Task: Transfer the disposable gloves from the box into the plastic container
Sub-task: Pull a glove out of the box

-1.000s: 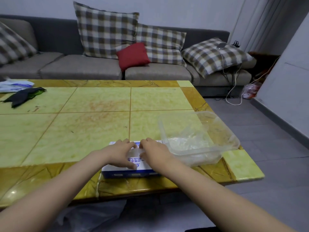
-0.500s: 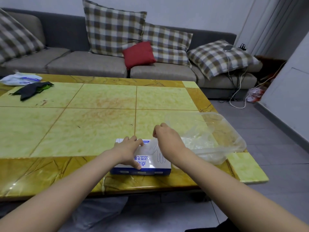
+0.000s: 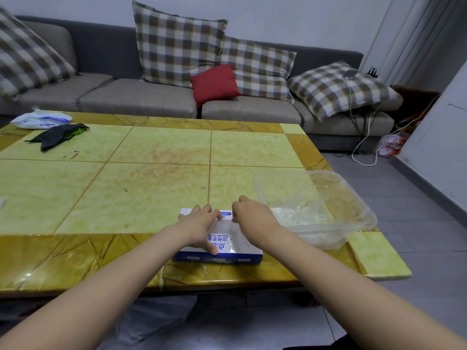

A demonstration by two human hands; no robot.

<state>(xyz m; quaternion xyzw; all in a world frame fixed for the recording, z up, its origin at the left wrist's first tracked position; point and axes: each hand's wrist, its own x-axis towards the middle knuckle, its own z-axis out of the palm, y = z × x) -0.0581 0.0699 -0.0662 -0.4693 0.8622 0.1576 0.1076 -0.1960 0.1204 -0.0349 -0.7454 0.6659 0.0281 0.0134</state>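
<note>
Since a second ago our right grip (image 3: 255,219) has come up off the top of the box (image 3: 227,252) and curled into a pinch, while our left grip (image 3: 199,229) has kept its place, fingers flat and spread, pressing the box down. The box lies at the near edge of the table (image 3: 151,188), right of its middle. The container (image 3: 364,210) stands just beside it at the near right corner, with a crumpled heap of gloves (image 3: 300,213) already inside. Our right grip is closed, thumb against forefinger, over the far edge of the box, on what looks like one thin glove (image 3: 227,228), though the film is faint. We judge we are mid-task, at the drawing-out step. The next move calls for a lift up and rightward over the container's wall, then a release, with the left grip keeping the light box from riding up. Counted: one box, one container, one glove in the pinch, two grips; the heap is too tangled to count. At the far left corner lie one dark cloth (image 3: 56,135) and one white packet (image 3: 40,120).
</note>
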